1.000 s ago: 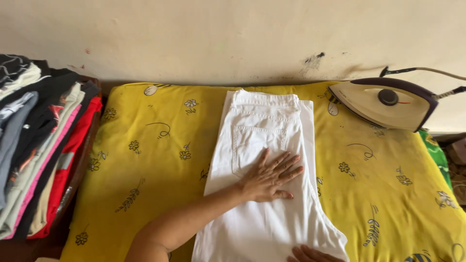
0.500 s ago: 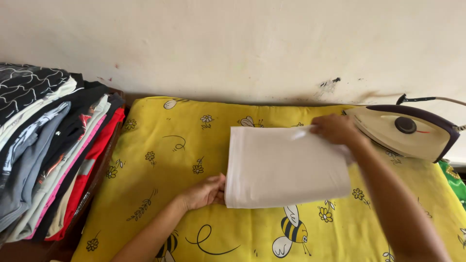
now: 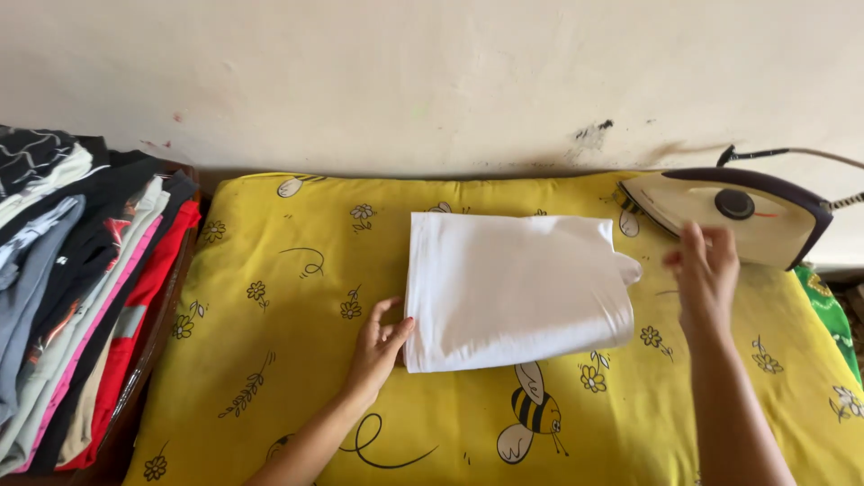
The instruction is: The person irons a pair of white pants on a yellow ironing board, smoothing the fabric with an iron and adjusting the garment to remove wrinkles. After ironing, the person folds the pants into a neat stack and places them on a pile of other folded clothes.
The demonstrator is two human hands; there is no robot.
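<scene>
Folded white garment [image 3: 517, 288] lies as a flat, squared packet in the middle of the yellow bee-and-flower padded cover [image 3: 270, 360], its folded edge to the left and one small flap poking out at its upper right corner.

Nearest to the camera, at the garment's lower left edge, the left hand [image 3: 378, 346] rests on the cover. It is loosely open, thumb and fingertips touching the cloth's edge and steadying it rather than gripping it. Beyond that, just off the garment's right side, the right hand [image 3: 706, 270] hovers. It is motion-blurred, fingers spread and empty, clear of the cloth and close to the nose of the iron.

The fold looks made, so the step in hand reads as squaring and finishing the packet. Any further handling would call for keeping the layers aligned, tucking in the loose flap and lifting from beneath so the fold does not slip.

Further right of the garment sits the cream and dark iron [image 3: 733, 216], with its cord [image 3: 792, 153] trailing behind. Far to the garment's left is a pile of folded clothes [image 3: 72, 288]. Behind everything stands the scuffed pale wall [image 3: 432, 81].
</scene>
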